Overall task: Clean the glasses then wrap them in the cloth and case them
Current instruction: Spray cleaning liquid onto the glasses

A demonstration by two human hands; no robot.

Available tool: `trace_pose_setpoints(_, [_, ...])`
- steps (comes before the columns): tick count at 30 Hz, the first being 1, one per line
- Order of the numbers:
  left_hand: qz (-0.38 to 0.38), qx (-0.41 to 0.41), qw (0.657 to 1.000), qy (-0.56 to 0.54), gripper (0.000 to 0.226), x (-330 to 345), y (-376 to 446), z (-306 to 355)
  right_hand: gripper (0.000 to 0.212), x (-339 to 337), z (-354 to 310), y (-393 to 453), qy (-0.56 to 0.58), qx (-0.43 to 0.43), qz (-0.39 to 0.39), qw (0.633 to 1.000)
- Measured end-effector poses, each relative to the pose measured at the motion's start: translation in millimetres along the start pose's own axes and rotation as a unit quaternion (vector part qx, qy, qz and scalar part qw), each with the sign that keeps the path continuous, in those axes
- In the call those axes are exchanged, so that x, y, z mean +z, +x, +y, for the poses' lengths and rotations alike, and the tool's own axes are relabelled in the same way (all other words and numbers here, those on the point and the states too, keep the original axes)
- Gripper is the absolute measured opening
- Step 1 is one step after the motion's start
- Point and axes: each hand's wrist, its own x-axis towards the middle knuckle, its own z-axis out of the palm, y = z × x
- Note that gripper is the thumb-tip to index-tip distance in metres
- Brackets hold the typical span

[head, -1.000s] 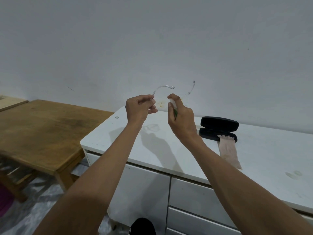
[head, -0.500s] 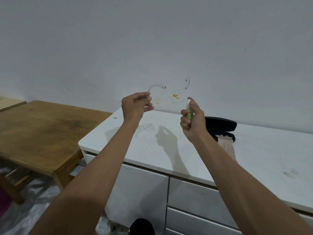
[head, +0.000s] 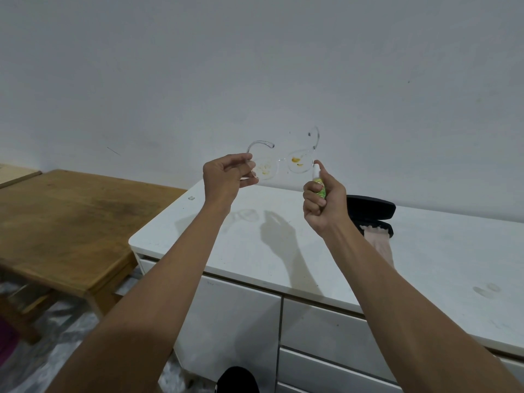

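Clear-framed glasses (head: 283, 163) with yellow smears on both lenses hang in the air in front of the wall. My left hand (head: 226, 180) pinches them at the left lens and temple. My right hand (head: 323, 202) grips a small spray bottle (head: 319, 184) with a green and yellow label, its white nozzle just below the right lens, index finger raised on top. An open black glasses case (head: 371, 211) lies on the white cabinet top behind my right wrist. A pale pink cloth (head: 378, 245) hangs out of the case onto the cabinet top.
The white cabinet (head: 255, 251) has drawers along its front. A low wooden table (head: 71, 222) stands to its left, slightly lower. A grey wall rises close behind both. Faint marks show on the cabinet top at the right.
My right hand moved away from the glasses, to the right and down, and now holds the spray bottle upright under the right lens. The glasses turned so both stained lenses show.
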Motion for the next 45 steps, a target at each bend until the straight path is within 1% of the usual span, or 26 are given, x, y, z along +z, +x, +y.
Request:
trace_pose_setpoints(3, [-0.004, 0.0, 1.0, 0.0, 0.018, 1, -1, 0, 0.012, 2, 0, 2, -0.01, -0.003, 0.008, 1.0])
trace_pose_setpoints(7, [-0.01, 0.002, 1.0, -0.001, 0.017, 2, -1, 1, 0.013, 1, 3, 4, -0.018, -0.01, 0.008, 1.0])
trace_pose_setpoints(11, [-0.01, 0.002, 1.0, -0.004, 0.018, 3, -1, 1, 0.013, 0, 10, 5, -0.029, 0.016, -0.002, 0.999])
trace_pose_setpoints(14, [-0.01, 0.005, 1.0, -0.007, 0.018, 6, -3, 1, 0.016, 5, 18, 3, 0.002, 0.047, -0.014, 0.999])
trace_pose_setpoints(18, [-0.011, 0.004, 1.0, -0.005, 0.016, 9, -3, 1, 0.027, 13, 30, 2, 0.057, 0.086, -0.033, 0.994])
trace_pose_setpoints(22, [-0.01, 0.004, 1.0, -0.002, 0.017, 9, -4, 0, 0.02, 21, 40, 2, 0.075, 0.107, -0.054, 0.99])
trace_pose_setpoints(27, [-0.009, 0.004, 1.0, -0.001, 0.017, 8, -4, 0, 0.019, 22, 45, 1, 0.069, 0.109, -0.037, 0.991])
trace_pose_setpoints(31, [-0.013, 0.0, 1.0, -0.004, 0.017, 8, -5, -1, 0.018, 21, 45, 2, 0.057, 0.082, -0.019, 0.995])
trace_pose_setpoints(34, [-0.014, 0.0, 1.0, -0.002, 0.017, 8, -5, -3, 0.023, 18, 44, 2, 0.019, 0.061, -0.015, 0.998])
trace_pose_setpoints(36, [-0.01, -0.001, 1.0, 0.0, 0.018, 8, -5, -5, 0.018, 14, 41, 2, -0.018, 0.046, -0.004, 0.999])
trace_pose_setpoints(38, [-0.008, -0.003, 1.0, -0.002, 0.018, 10, -5, -6, 0.013, 8, 38, 2, -0.049, 0.019, 0.026, 0.998])
trace_pose_setpoints(39, [-0.009, -0.002, 1.0, -0.004, 0.018, 11, -4, -7, 0.019, 5, 34, 1, -0.064, -0.003, 0.044, 0.997])
trace_pose_setpoints(41, [-0.011, 0.0, 1.0, -0.004, 0.017, 13, -4, -9, 0.031, -4, 24, -1, -0.126, -0.058, 0.073, 0.988])
trace_pose_setpoints(43, [-0.016, 0.002, 1.0, -0.005, 0.017, 19, -6, -11, 0.031, -15, 11, -7, -0.211, -0.114, 0.089, 0.967])
trace_pose_setpoints(45, [-0.019, -0.001, 1.0, -0.008, 0.017, 27, -8, -15, 0.029, -27, -6, -11, -0.254, -0.161, 0.127, 0.945])
